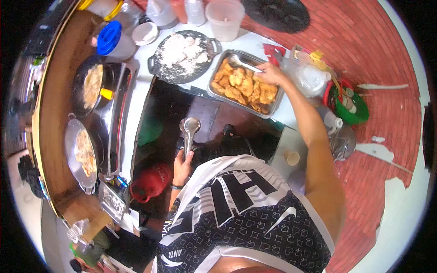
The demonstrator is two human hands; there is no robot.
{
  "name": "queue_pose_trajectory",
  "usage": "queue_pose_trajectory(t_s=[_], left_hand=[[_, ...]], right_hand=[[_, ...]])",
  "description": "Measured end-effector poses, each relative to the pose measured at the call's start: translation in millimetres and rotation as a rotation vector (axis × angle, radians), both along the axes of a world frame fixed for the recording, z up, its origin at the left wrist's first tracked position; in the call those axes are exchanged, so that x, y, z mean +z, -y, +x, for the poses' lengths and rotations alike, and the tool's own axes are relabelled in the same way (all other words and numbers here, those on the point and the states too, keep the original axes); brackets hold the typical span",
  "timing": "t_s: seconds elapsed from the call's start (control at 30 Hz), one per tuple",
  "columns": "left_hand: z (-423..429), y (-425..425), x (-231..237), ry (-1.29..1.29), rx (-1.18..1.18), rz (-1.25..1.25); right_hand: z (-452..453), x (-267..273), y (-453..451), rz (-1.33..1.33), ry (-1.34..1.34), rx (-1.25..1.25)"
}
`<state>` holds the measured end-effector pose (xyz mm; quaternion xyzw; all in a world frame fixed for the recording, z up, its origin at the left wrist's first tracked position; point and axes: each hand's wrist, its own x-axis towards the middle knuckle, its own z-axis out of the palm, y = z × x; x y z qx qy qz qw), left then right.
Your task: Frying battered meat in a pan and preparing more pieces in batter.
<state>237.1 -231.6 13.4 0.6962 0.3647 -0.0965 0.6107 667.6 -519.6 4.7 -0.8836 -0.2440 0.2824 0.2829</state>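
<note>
My left hand (182, 166) grips a pair of metal serving tongs (190, 131) by the handle end, with their rounded heads pointing away from me over the dark floor. Over the far right corner of a rectangular metal tray (213, 89), my right hand (269, 72) is closed around the handle of a pale, shiny serving utensil (243, 63). Its head lies at the tray's far left side; the exact kind is unclear. Golden fried breaded pieces (245, 85) fill much of the tray. Left of it sits a black round griddle pan (179, 77) with white-floured pieces (184, 47).
Food fries in oil in a dark pan (80, 85) and a grey metal wok (73, 153) on the stove (114, 136) at left. A blue-lidded container (116, 41) and clear tub (225, 20) stand behind. A red gas cylinder (152, 182) is below; a green basket (358, 112) is right.
</note>
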Motion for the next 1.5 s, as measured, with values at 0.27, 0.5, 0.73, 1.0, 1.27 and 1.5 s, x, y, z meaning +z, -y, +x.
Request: queue_pose_trajectory(t_s=[0.27,0.5,0.73,1.0,1.27,1.5], left_hand=[[-36.5,-5.8,15.9,-0.059,0.353,-0.093],[-73.9,-42.0,17.0,-0.167,0.429,0.047],[-145.5,-101.4,-6.3,-0.118,0.586,0.058],[-238.7,-189.5,7.3,-0.054,0.757,0.085],[-314.5,-220.0,-2.5,-0.006,1.096,0.064],[-331.3,-245.7,-1.2,0.024,1.102,-0.020]], right_hand=[[103.4,17.9,-49.5,-0.367,0.369,0.360],[51.5,111.8,-70.3,0.052,0.261,0.032],[-111.1,163.4,-308.5,0.330,0.117,0.407],[-319.5,147.9,-613.6,0.340,0.912,1.159],[-415.3,86.6,-764.7,0.190,1.197,1.515],[-438.6,66.9,-796.7,-0.092,0.905,1.488]])
